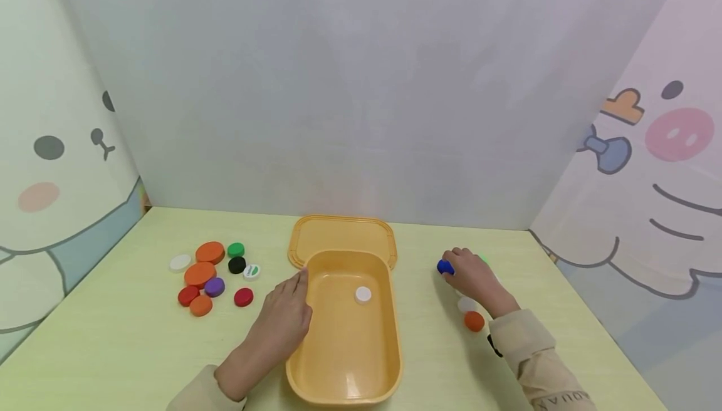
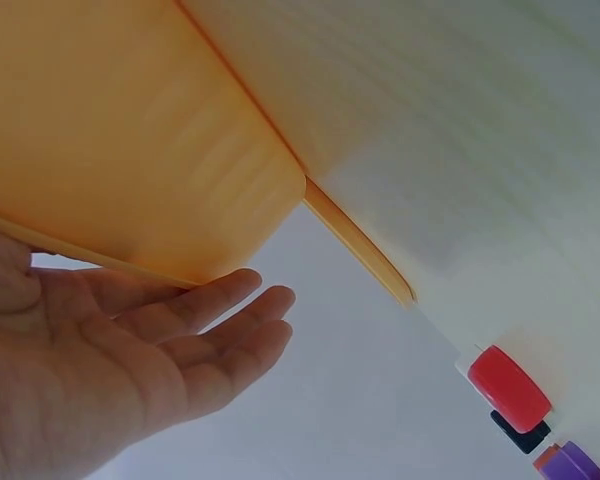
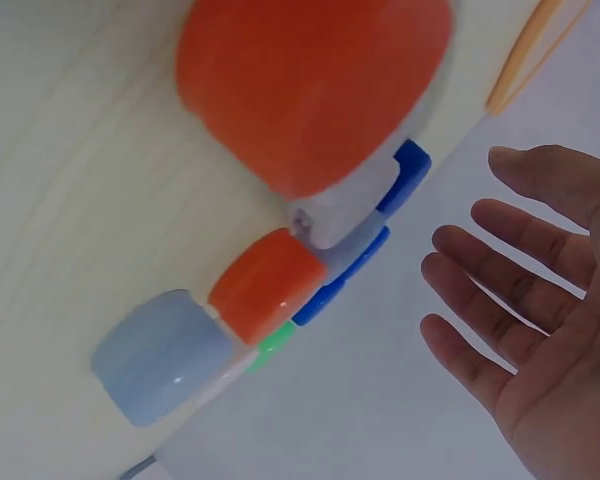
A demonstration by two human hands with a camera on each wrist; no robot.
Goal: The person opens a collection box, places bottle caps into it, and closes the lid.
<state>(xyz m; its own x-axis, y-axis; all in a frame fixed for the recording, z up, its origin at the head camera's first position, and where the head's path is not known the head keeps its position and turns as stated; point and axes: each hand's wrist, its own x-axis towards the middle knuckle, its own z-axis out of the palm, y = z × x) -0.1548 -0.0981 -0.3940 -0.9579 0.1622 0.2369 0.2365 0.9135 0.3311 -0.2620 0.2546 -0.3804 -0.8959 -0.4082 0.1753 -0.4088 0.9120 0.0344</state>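
A yellow plastic tub (image 1: 344, 361) stands in the middle of the table with one white bottle cap (image 1: 363, 295) inside. My left hand (image 1: 282, 314) rests on its left rim; the left wrist view shows the fingers (image 2: 235, 290) fairly straight. At the right, my right hand (image 1: 474, 279) is over a group of caps. A blue cap (image 1: 445, 267) shows by its fingertips, with a white cap (image 1: 467, 304) and an orange cap (image 1: 474, 321) nearer me. In the right wrist view the fingers (image 3: 500, 285) are spread and hold nothing. The hand partly hides the other caps.
A yellow lid (image 1: 344, 230) lies flat behind the tub. Several caps are grouped at the left, among them orange caps (image 1: 210, 253), a purple cap (image 1: 214, 287), a green cap (image 1: 235, 249) and a black cap (image 1: 237, 265). A grey-white backdrop (image 1: 350, 98) rises behind the table.
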